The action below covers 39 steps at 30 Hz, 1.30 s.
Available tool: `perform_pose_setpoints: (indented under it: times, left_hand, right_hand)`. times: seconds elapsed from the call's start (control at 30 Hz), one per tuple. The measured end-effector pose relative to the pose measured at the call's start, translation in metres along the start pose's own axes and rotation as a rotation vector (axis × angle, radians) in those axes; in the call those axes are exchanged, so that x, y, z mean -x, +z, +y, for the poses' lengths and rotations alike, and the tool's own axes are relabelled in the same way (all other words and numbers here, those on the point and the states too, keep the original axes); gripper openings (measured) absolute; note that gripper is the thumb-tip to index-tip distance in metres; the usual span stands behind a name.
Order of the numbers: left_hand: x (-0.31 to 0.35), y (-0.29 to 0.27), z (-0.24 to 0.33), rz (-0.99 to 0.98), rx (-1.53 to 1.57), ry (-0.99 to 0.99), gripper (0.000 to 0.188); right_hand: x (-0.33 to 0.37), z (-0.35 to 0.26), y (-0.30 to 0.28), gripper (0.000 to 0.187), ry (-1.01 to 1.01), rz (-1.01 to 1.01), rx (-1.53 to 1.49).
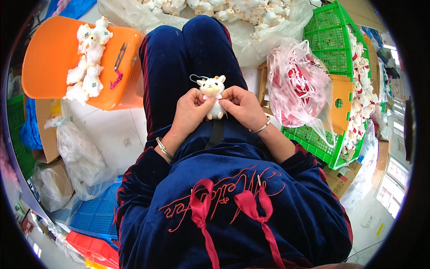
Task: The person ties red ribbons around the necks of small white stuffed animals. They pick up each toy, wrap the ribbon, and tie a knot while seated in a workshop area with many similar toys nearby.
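Observation:
Above my lap a small white plush sheep faces up, with tiny horns and a pale hanging loop at its head. My left hand pinches at its neck from the left. From the other side, my right hand closes thumb and fingers at the same spot. A pale pinkish ribbon shows at the neck between the fingertips. How its ends lie is partly hidden by my fingers.
At left, an orange chair carries several white plush toys and thread snips. At right, a clear bag of red and white ribbons lies against a green crate. More plush toys are heaped ahead on plastic sheeting.

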<state>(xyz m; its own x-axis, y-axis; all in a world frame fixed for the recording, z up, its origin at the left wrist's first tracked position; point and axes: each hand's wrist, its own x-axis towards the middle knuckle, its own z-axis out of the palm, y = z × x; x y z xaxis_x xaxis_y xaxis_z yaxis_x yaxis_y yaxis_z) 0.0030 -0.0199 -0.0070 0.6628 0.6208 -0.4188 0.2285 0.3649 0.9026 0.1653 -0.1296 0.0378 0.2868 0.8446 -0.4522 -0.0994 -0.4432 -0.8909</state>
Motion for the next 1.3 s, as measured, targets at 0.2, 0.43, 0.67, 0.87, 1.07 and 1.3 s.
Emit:
perform_pose_setpoints:
  times: [0.2,0.43,0.67,0.87,1.07,1.3]
  left_hand:
    - [0.003,0.001,0.007,-0.008,-0.015,-0.005,0.029]
    - [0.003,0.001,0.004,-0.001,-0.053,0.006,0.029]
    - [0.004,0.002,0.007,0.009,-0.057,0.004,0.028]
    - [0.003,0.002,0.005,0.014,-0.054,0.014,0.029]
    - [0.002,0.002,0.004,0.017,-0.069,0.030,0.029]
    - [0.001,0.006,0.006,0.042,-0.124,0.065,0.027]
  right_hand:
    - [-0.003,0.010,0.006,0.014,-0.066,0.078,0.042]
    - [-0.001,0.006,0.004,0.013,-0.008,0.050,0.077]
    - [-0.001,0.007,0.005,0.016,-0.022,0.031,0.011]
    - [0.000,0.007,0.004,0.017,-0.016,0.012,-0.018]
    - [-0.001,0.008,0.005,0.018,-0.029,0.043,0.029]
    - [-0.006,0.018,0.007,0.012,-0.105,0.124,0.139]
